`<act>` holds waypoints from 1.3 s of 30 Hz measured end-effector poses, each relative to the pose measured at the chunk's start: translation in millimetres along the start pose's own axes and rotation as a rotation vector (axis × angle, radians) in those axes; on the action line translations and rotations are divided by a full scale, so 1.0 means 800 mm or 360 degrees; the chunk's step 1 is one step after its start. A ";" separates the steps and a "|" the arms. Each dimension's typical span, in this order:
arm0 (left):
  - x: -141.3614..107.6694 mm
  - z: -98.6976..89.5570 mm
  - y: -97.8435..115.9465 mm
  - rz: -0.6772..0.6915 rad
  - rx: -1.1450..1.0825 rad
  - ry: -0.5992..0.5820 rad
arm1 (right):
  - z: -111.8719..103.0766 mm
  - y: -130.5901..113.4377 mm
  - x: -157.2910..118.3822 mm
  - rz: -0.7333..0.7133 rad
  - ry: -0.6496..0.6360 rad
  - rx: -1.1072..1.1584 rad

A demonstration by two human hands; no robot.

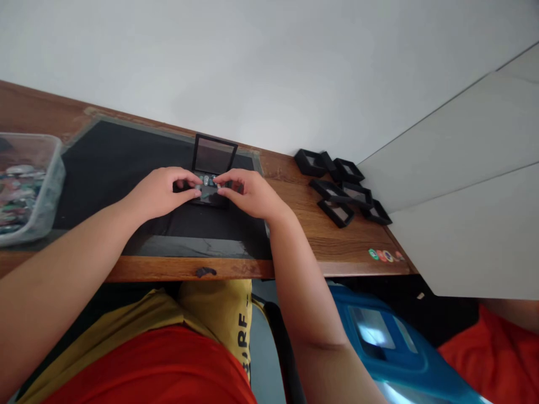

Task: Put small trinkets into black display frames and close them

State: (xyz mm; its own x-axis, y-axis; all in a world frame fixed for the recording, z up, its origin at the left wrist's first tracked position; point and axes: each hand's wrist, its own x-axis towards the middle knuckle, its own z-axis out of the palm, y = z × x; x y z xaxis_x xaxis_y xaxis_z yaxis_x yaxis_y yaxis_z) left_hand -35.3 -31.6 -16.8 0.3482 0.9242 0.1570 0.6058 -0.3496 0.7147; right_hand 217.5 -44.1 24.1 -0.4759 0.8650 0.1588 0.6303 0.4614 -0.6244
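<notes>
An open black display box (pixel 213 197) lies on the dark mat, its clear-windowed lid (pixel 214 156) tilted up at the back. Small polished stones (pixel 206 180) sit in a row along the back part of the box. My left hand (pixel 162 192) is at the box's left side, thumb and forefinger closed around a small stone. From the right, my right hand (pixel 248 193) reaches over the box, its thumb and forefinger pinching another small stone. My fingers partly hide the box's sides and some stones.
A clear plastic tub (pixel 54 174) of many coloured stones stands at the left. Several black boxes (pixel 334 212) lie grouped at the right of the wooden table (pixel 290 185). A blue plastic stool (pixel 404 348) and another person's red clothing (pixel 497 353) are at lower right.
</notes>
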 end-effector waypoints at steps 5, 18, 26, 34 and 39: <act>0.000 0.002 -0.003 0.0096 0.0043 0.0032 | 0.007 -0.001 0.001 -0.0049 -0.0112 -0.0068; 0.000 0.000 -0.006 0.0083 0.0162 0.0033 | 0.009 -0.004 0.001 -0.0020 -0.0144 -0.0135; -0.003 0.003 -0.008 0.0092 0.0153 0.0068 | -0.001 -0.008 -0.001 0.0104 -0.0091 -0.0144; -0.002 0.001 -0.008 0.0071 0.0139 0.0031 | 0.001 -0.011 -0.001 0.0238 -0.0138 -0.0069; -0.003 0.000 -0.007 0.0042 0.0115 -0.0008 | 0.002 -0.010 0.000 0.0235 -0.0128 -0.0081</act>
State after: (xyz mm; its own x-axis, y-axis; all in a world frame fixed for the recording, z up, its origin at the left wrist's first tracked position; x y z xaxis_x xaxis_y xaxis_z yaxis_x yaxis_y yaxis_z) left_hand -39.3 -32.3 -21.4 0.3682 0.9138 0.1713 0.6465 -0.3841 0.6592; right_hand 211.4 -47.8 27.9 -0.4222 0.9065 0.0053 0.7260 0.3417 -0.5968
